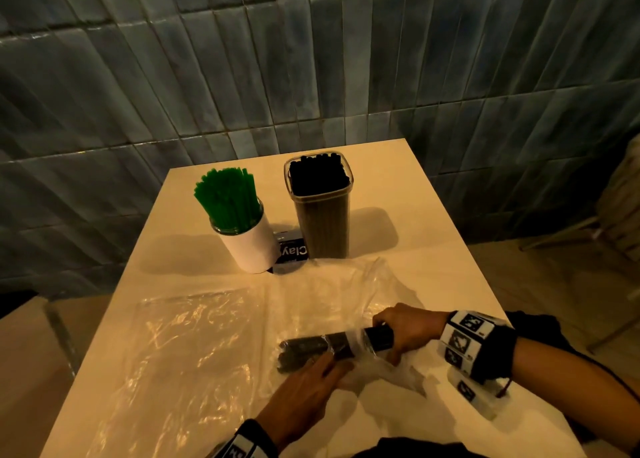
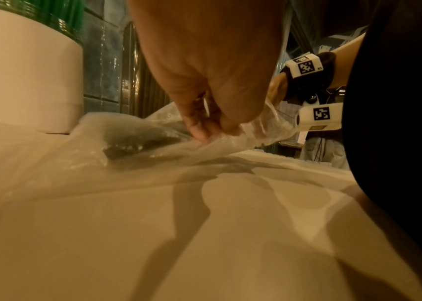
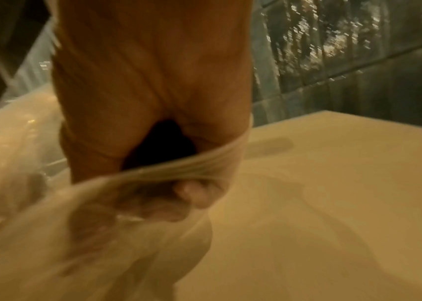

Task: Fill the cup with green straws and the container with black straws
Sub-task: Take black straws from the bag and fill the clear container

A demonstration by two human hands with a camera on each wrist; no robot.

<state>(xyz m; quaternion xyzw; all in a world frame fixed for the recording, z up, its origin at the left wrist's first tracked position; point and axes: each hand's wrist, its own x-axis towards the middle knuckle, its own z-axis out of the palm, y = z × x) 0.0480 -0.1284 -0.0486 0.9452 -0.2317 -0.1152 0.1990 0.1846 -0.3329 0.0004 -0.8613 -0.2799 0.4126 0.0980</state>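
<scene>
Table [image 1: 398, 194] under cup [image 1: 251, 246], container [image 1: 323, 222], bags [image 1: 194, 336]

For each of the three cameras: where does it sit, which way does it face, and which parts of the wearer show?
Head: looks down over the table; both hands, wrist bands.
Left wrist: low, facing along the left hand pinching the plastic bag; white cup beyond.
Right wrist: blurred, along the right hand gripping black straws.
Shared: the bag appears in all three.

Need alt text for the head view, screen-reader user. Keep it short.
Two hands work a bundle of black straws out of a clear plastic bag on a pale table: the right hand grips the exposed end, the left hand pinches the bag. Behind stand a white cup of green straws and a clear container of black straws.
</scene>
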